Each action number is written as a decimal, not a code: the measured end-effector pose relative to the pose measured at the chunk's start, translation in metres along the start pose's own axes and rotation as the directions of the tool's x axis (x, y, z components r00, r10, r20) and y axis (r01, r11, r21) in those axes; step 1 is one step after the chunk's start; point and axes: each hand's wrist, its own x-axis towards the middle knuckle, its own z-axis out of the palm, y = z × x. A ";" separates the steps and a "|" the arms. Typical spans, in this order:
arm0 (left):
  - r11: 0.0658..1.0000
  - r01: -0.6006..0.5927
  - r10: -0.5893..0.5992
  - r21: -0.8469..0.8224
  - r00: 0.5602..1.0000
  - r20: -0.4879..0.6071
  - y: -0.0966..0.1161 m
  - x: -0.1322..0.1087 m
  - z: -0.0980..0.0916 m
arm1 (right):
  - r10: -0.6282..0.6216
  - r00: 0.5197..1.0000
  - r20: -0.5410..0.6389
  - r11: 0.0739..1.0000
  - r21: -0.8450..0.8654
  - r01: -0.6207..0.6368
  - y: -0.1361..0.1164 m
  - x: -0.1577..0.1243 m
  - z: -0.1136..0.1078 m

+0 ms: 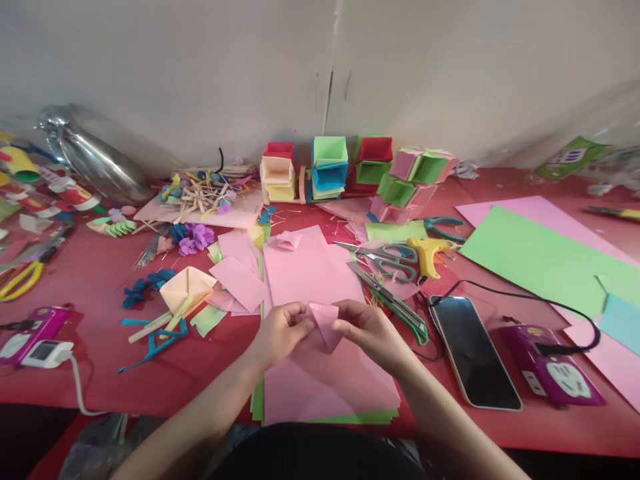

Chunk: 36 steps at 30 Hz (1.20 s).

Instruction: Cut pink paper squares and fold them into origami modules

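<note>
A small folded piece of pink paper is held up between my two hands, with creased triangular flaps showing. My left hand pinches its left edge between thumb and fingers. On the other side, my right hand grips the right edge the same way. Beneath them lies a stack of pink paper sheets, with green sheets showing along the bottom edge. Another small folded pink piece rests at the top of the stack. Loose pink paper pieces lie to the left.
Right of the stack are scissors, a box cutter, a yellow glue gun, pliers and a phone. A purple power strip trails a black cord. Folded paper boxes stand along the wall; a metal jug leans left.
</note>
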 end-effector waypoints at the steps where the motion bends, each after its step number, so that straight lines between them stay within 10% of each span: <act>1: 1.000 0.000 0.000 -0.006 1.000 0.008 0.001 0.000 0.000 | 0.024 1.000 -0.013 1.000 -0.004 -0.024 0.002 0.000 0.001; 10: 0.994 0.065 -0.066 -0.087 0.998 -0.014 -0.005 0.000 0.006 | 0.030 0.996 -0.086 1.000 -0.004 -0.031 0.009 -0.003 0.010; 23: 0.904 0.131 -0.171 -0.407 0.983 -0.063 0.003 -0.008 0.017 | -0.455 0.890 0.018 0.879 -0.149 0.452 -0.003 -0.010 0.002; 31: 0.954 0.022 -0.073 -0.299 0.984 -0.160 0.008 -0.016 0.011 | -0.547 0.835 0.058 0.810 -0.217 0.545 -0.007 -0.014 0.000; 36: 0.990 0.014 -0.019 -0.141 0.999 -0.037 0.020 -0.019 0.009 | -0.552 0.831 0.063 0.805 -0.219 0.551 -0.012 -0.016 -0.003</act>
